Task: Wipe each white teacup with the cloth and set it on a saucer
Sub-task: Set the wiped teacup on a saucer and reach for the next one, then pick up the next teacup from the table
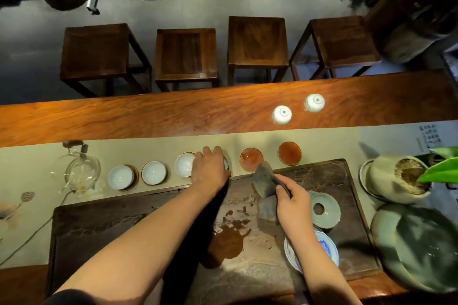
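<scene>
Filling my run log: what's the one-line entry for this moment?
left hand: setting cup on saucer | right hand: holds cloth | two saucers empty | two cups upside down

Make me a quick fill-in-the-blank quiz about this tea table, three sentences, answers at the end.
1. The right hand holds the ___.
2. The number of saucers in the row with no cup is ___.
3. The two teacups on the bare wooden counter stand ___ down.
4. The left hand sets a teacup on the ___ saucer from the left.

Answers: cloth; two; upside; fourth
</scene>
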